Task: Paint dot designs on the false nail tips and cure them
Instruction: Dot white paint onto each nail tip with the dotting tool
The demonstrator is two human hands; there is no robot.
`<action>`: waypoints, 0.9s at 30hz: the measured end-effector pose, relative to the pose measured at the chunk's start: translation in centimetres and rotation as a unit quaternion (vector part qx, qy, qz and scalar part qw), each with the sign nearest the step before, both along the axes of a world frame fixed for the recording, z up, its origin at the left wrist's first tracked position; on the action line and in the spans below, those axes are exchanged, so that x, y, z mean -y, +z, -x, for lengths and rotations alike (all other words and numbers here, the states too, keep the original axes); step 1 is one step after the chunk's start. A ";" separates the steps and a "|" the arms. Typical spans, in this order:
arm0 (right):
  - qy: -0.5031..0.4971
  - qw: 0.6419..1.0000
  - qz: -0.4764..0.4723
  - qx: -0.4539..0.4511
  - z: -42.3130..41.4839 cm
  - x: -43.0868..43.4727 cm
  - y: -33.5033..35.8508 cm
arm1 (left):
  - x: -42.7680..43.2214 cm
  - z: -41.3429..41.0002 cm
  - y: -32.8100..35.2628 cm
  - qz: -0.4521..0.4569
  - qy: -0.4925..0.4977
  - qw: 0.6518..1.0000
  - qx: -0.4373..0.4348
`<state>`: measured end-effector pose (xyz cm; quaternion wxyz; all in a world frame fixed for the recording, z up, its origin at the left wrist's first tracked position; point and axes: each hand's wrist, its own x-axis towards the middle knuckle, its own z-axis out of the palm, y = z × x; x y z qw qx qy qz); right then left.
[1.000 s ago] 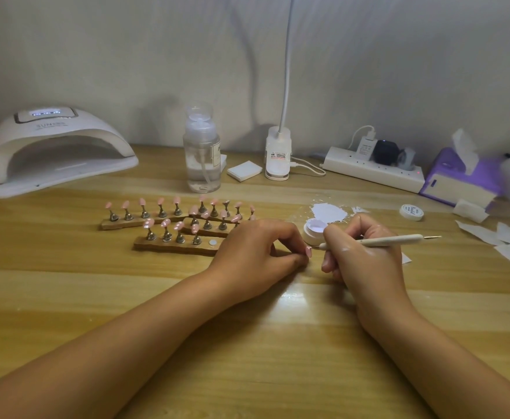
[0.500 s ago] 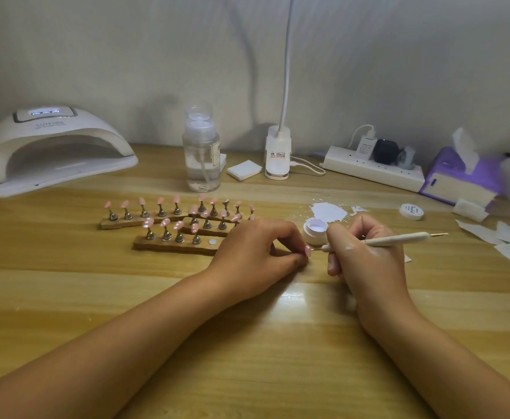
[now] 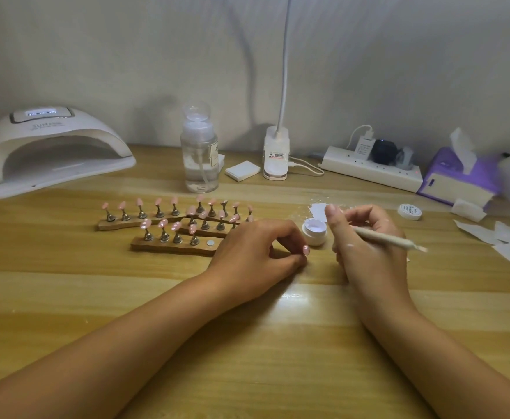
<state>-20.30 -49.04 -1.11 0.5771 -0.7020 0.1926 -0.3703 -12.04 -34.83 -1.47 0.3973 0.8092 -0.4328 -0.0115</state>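
My left hand rests on the table, thumb and forefinger pinched on a small pink nail tip. My right hand grips a pale dotting tool. The tool's rear end points down to the right and looks blurred, and its working end is hidden behind my fingers. An open white gel jar stands between my two hands. Several pink nail tips on metal stands sit on wooden strips to the left, and one round slot on the front strip is bare. The white curing lamp is at the far left.
A clear pump bottle, a white pad and a clip lamp base stand at the back. A power strip, a purple tissue box, the jar lid and paper scraps lie to the right.
My right hand has turned, so the tool, level before, now slants down to the right and its front end has left the nail tip. My left hand has stayed put.
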 end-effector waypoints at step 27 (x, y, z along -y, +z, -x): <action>0.007 0.995 0.069 -0.073 -0.4 -0.1 0.0 | 0.1 -0.2 -0.5 0.019 0.012 1.000 0.006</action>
